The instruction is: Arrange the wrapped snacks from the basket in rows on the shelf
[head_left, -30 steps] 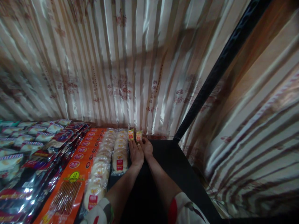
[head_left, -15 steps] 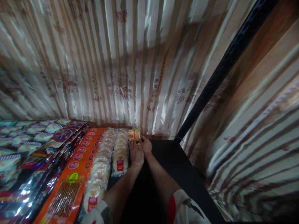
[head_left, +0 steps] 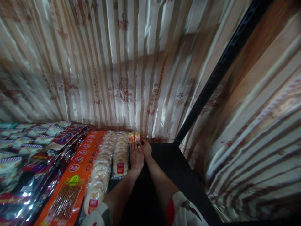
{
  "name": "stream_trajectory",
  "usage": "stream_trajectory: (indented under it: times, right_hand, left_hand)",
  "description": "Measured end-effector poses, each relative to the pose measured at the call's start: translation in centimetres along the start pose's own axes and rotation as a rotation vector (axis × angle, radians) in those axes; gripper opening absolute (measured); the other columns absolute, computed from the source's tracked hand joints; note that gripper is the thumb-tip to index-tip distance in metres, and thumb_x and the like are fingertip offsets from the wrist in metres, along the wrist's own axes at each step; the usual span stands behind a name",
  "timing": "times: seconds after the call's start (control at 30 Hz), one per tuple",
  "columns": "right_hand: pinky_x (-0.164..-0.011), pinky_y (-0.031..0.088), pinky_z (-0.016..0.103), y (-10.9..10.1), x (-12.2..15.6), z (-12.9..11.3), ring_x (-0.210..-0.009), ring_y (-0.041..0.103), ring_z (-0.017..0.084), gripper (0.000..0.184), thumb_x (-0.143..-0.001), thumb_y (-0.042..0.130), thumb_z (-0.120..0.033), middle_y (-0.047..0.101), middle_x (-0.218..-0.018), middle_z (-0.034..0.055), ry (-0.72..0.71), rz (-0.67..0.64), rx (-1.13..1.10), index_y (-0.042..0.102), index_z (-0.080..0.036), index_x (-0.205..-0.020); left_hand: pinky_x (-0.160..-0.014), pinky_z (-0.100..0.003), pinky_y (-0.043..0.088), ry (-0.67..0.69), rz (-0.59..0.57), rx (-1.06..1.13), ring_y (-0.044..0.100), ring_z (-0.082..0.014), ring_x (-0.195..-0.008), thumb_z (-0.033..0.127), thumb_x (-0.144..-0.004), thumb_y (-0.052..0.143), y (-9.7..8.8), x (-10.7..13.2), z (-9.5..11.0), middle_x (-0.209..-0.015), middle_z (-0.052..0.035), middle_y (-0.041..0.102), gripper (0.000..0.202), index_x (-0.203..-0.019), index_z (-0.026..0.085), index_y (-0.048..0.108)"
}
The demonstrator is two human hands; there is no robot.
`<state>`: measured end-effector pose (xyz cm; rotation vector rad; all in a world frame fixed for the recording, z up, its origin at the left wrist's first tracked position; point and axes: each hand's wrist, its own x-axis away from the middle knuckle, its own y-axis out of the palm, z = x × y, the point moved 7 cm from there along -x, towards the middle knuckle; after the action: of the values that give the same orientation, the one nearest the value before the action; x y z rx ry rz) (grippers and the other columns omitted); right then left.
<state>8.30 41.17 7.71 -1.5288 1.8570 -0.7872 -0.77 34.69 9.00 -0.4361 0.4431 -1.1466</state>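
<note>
Two small yellow-and-red snack packets (head_left: 134,137) stand side by side at the back of a black shelf (head_left: 169,169), against a striped satin curtain (head_left: 122,69). My left hand (head_left: 136,155) lies flat on the shelf with its fingers stretched forward, the tips at the left packet. My right hand (head_left: 146,147) is beside it, fingertips touching the right packet; its fingers look curled, and a grip cannot be made out. Both forearms reach forward from patterned white sleeves.
Left of my hands run two rows of clear-bagged round cakes (head_left: 118,157), then a row of orange packets (head_left: 77,169), then dark and silver snack bags (head_left: 30,150). A black post (head_left: 211,81) rises at the shelf's back right corner.
The right packet has been slid left until it stands against the left one. Both hands have shifted slightly left with it.
</note>
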Motion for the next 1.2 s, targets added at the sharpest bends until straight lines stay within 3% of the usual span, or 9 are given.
stream_trajectory:
  times: [0.2,0.33,0.43,0.73,1.0,1.2]
  right_hand:
    - [-0.080,0.044,0.024,-0.9,1.7,0.6,-0.090,0.060,0.016,0.030,-0.077,0.052,-0.027,0.064,-0.101,0.0081,0.020,0.047,-0.038,0.060,-0.019,-0.105]
    - [-0.081,0.043,0.024,-1.7,4.0,0.9,-0.091,0.060,0.016,0.031,-0.077,0.050,-0.024,0.063,-0.102,0.0086,0.030,0.054,-0.033,0.059,-0.017,-0.106]
    - [-0.080,0.043,0.024,-2.4,6.2,1.3,-0.092,0.059,0.016,0.029,-0.076,0.049,-0.020,0.063,-0.101,0.0077,0.053,0.043,-0.024,0.060,-0.017,-0.103]
    - [-0.077,0.044,0.022,-4.3,14.3,3.0,-0.089,0.058,0.014,0.034,-0.073,0.047,-0.017,0.063,-0.102,0.0057,0.034,0.015,-0.138,0.059,-0.017,-0.105]
    - [-0.079,0.044,0.023,-6.4,20.7,2.7,-0.086,0.058,0.014,0.036,-0.070,0.038,-0.010,0.063,-0.095,0.0066,-0.111,0.094,-0.292,0.062,-0.014,-0.096]
    - [-0.075,0.046,0.025,-7.4,26.3,2.2,-0.081,0.058,0.014,0.040,-0.066,0.035,-0.007,0.063,-0.091,0.0052,-0.217,0.076,-0.385,0.063,-0.017,-0.093]
  left_hand:
    - [-0.109,-0.036,0.020,-0.009,0.008,-0.024,0.027,-0.0191,-0.130,0.021,-0.085,0.028,-0.5,1.4,0.6,-0.127,-0.0113,0.050,0.040,-0.114,0.011,0.054]
    - [-0.105,-0.035,0.027,-0.028,-0.001,-0.088,0.037,-0.0212,-0.124,0.020,-0.084,0.030,-1.0,3.2,0.6,-0.126,-0.0156,0.049,0.040,-0.116,0.007,0.051]
    - [-0.101,-0.029,0.031,-0.016,-0.040,-0.121,0.044,-0.0201,-0.117,0.017,-0.083,0.031,-1.6,5.1,0.9,-0.122,-0.0155,0.053,0.040,-0.117,0.004,0.049]
    - [-0.089,-0.025,0.039,-0.003,-0.165,-0.128,0.053,-0.0164,-0.101,0.013,-0.080,0.035,-3.1,12.0,1.7,-0.105,-0.0066,0.061,0.031,-0.100,0.017,0.059]
    - [-0.089,-0.023,0.039,0.133,-0.241,-0.049,0.054,-0.0138,-0.098,0.010,-0.078,0.034,-5.1,18.4,1.8,-0.105,-0.0047,0.060,0.036,-0.105,0.020,0.055]
    - [-0.093,-0.029,0.040,0.309,-0.203,0.081,0.052,-0.0156,-0.102,0.010,-0.076,0.033,-7.6,23.4,1.1,-0.108,-0.0072,0.058,0.038,-0.107,0.016,0.053]
